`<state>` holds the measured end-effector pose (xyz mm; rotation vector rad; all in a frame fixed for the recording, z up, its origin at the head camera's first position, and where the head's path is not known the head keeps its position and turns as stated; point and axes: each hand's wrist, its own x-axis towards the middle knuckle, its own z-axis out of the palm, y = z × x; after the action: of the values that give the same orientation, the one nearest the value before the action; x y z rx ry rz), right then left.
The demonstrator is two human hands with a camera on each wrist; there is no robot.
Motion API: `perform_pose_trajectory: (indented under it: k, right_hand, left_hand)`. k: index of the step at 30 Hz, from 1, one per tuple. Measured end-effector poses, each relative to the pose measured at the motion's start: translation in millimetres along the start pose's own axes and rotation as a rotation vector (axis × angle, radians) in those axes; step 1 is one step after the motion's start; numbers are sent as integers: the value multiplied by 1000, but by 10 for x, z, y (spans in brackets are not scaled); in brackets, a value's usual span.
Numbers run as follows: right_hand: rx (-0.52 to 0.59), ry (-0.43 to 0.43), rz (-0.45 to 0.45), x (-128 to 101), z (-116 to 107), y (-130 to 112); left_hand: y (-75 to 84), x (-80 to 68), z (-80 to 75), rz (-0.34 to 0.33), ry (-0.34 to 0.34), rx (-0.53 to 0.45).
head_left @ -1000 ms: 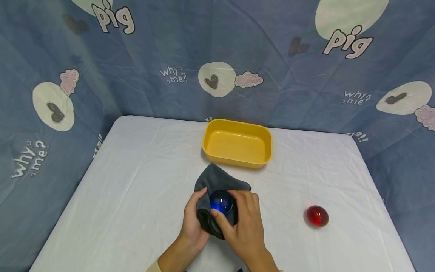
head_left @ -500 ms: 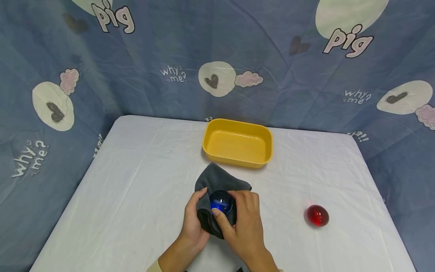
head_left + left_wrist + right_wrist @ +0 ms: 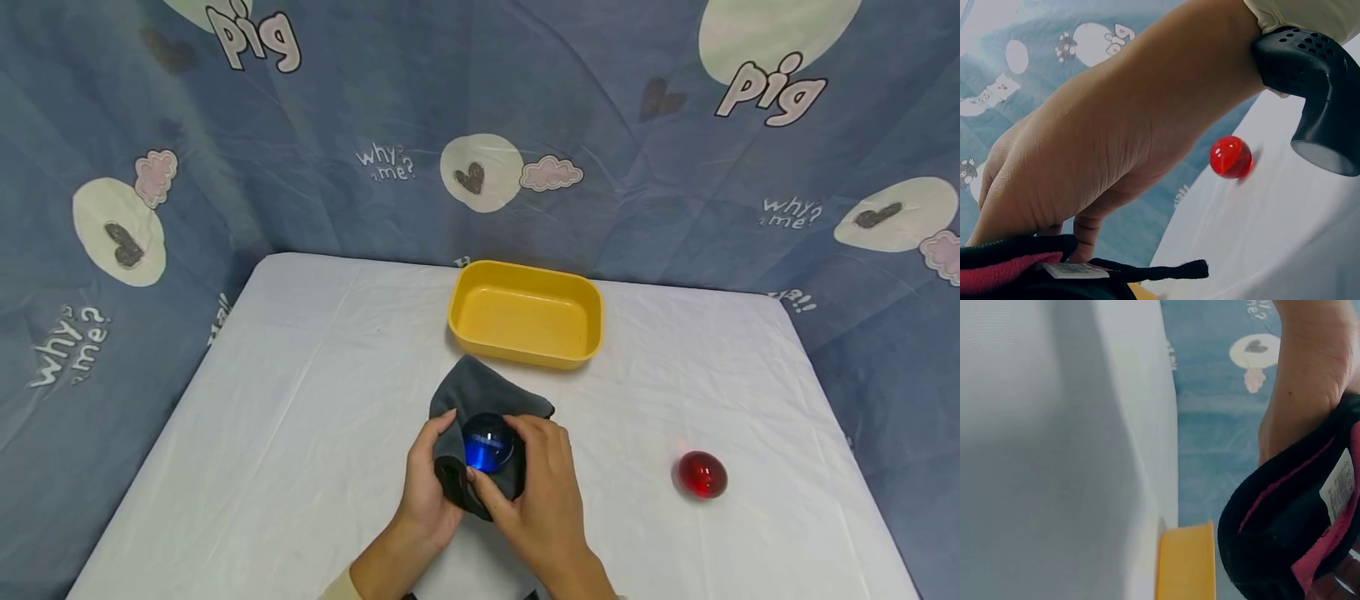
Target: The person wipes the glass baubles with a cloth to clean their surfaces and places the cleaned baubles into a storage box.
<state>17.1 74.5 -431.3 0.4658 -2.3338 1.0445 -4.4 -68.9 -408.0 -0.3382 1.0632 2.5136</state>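
Note:
A glossy blue ball [image 3: 487, 442] sits in a dark grey cloth [image 3: 480, 393] just above the white table [image 3: 300, 400], near its front edge. My left hand [image 3: 431, 477] grips the cloth from the left, thumb on top of its folded edge. My right hand [image 3: 528, 471] curls round the ball from the right, thumb on its near side and fingers against the cloth. In the right wrist view the cloth [image 3: 1285, 544] shows a pink inner side and a label, with the left hand [image 3: 1310, 381] behind it. The left wrist view shows the right hand [image 3: 1085, 156] over the cloth [image 3: 1035, 275].
A yellow tub [image 3: 525, 313] stands empty behind the hands, close to the back edge; its end shows in the right wrist view [image 3: 1188, 565]. A red ball [image 3: 702, 475] lies on the table to the right, also seen as a red ball [image 3: 1230, 157]. Blue printed fabric [image 3: 480, 125] surrounds the table.
The hands, cloth and blue ball have shifted very slightly away from me. The grips look the same, and the red ball and tub have not moved.

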Motion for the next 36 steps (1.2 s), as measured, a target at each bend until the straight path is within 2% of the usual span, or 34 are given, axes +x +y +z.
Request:
perform_pose_trajectory:
  k: [26,36]
  right_hand:
    - [-23,65,7,27,15,43]
    - [-23,7,26,1,16,47]
  left_hand:
    - [-12,-3,19,-8,24,21]
    - [-21,1,-4,15,13,19]
